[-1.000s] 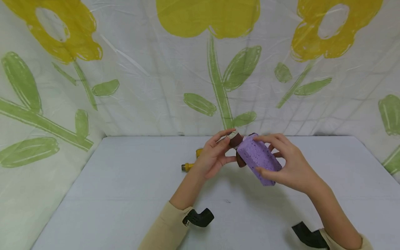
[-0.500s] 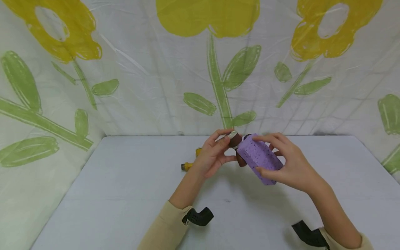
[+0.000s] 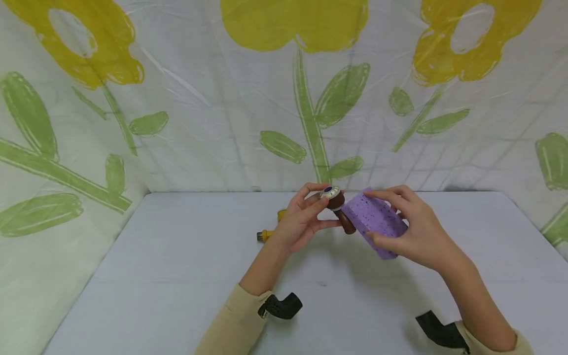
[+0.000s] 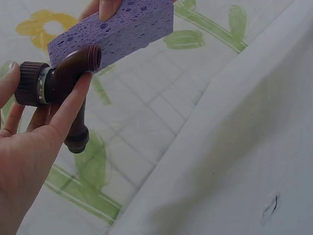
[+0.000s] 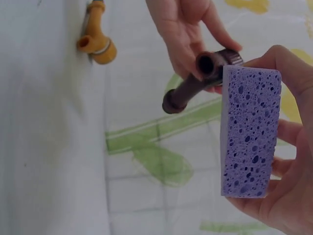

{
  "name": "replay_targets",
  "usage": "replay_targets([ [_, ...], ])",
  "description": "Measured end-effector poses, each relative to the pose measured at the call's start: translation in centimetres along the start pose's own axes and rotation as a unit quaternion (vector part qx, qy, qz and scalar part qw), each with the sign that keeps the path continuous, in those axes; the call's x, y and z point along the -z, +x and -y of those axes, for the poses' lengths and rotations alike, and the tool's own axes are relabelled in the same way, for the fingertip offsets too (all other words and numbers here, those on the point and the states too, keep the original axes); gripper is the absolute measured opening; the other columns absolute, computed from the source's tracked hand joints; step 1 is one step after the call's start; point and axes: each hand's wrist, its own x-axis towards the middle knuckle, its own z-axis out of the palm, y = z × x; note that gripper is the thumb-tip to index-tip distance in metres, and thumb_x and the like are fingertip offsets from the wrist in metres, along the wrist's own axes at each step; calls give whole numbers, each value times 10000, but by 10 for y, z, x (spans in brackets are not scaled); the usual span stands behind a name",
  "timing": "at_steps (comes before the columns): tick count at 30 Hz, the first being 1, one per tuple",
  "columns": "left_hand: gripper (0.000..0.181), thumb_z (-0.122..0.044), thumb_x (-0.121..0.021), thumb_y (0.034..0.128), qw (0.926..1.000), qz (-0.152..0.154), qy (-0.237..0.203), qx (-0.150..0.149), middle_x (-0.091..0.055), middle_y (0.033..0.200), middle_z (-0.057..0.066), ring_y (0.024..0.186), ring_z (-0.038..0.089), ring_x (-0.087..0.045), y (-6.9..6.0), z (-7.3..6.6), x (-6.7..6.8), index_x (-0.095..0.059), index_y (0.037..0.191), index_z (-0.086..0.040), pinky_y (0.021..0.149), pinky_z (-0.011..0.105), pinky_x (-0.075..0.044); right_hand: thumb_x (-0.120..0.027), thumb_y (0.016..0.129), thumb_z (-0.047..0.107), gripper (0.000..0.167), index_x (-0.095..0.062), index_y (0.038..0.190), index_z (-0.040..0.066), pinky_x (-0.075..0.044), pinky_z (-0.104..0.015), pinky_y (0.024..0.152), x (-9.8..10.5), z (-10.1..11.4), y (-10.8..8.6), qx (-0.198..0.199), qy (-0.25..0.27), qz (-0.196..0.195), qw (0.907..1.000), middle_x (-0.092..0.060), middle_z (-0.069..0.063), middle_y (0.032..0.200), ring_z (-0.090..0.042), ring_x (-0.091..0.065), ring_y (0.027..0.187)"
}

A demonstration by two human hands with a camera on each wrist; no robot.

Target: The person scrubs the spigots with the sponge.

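Holds two objects above one white worktop (image 3: pixel 177 256). Pinches one brown angled pipe fitting (image 3: pixel 338 203) by its single ribbed knob (image 4: pixel 30 83) in the left grip (image 3: pixel 303 219), closed firmly between thumb and fingers, with the knob's silver, blue-centred cap facing up. Clasps one purple sponge (image 3: pixel 374 221) in the right grip (image 3: pixel 412 229), spread just to the sponge's width along opposite edges. Tilts the sponge with one corner just beside the fitting; cannot tell whether touching. Shows one yellow pipe fitting (image 5: pixel 99 40) lying on the worktop, partly hidden behind the left hand in the head view. Wears two black wrist mounts (image 3: pixel 285 306), one per arm, before one backdrop (image 3: pixel 199 133) bearing three large yellow flowers (image 3: pixel 295 24).
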Motion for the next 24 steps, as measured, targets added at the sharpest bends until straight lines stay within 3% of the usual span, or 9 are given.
replay_targets([
  [2,170,-94,-617,1069,9999,-96,30,8,-655,1228,18,1197,179,-627,0,0,0,-625,1150,-243,956,539,-620,-923,759,129,718,-653,1423,176,-567,-267,772,-1,3,0,-19,43,17,10000,-574,-68,1252,-262,-593,1022],
  [5,342,55,-446,1069,9997,-192,116,11,-647,1209,14,1181,184,-629,0,-1,-1,-614,1159,-229,978,586,-597,-933,754,132,720,-657,1418,172,-585,-317,756,-2,7,-1,2,129,43,9999,-559,-78,1244,-286,-595,1020],
  [9,353,74,-441,1063,9994,-198,265,25,-631,1249,39,1169,186,-637,2,-1,-2,-592,1323,-112,967,569,-609,-951,737,144,737,-663,1415,166,-592,-370,746,-2,10,-1,0,44,-2,10000,-556,-89,1247,-307,-602,1021],
  [14,501,118,-456,1050,9987,-124,477,106,-541,1448,138,1179,179,-637,3,-2,-3,-419,1548,82,972,550,-609,-960,726,175,756,-660,1420,163,-592,-435,731,0,9,-2,-50,-171,-89,9998,-554,-124,1258,-352,-603,1020],
  [20,583,208,-482,993,9983,-161,517,222,-516,1486,141,1116,162,-650,3,-4,-4,-377,1560,119,949,442,-635,-952,733,163,752,-654,1423,161,-592,-449,715,-1,9,-1,-59,-293,-111,9995,-541,-138,1259,-370,-601,1010],
  [24,542,201,-517,989,9968,-357,684,221,-536,1438,178,1085,159,-673,4,-4,-5,-425,1519,137,886,378,-656,-945,735,148,730,-665,1409,166,-600,-448,725,-3,12,-2,85,-251,6,9996,-533,-127,1273,-354,-606,1028],
])
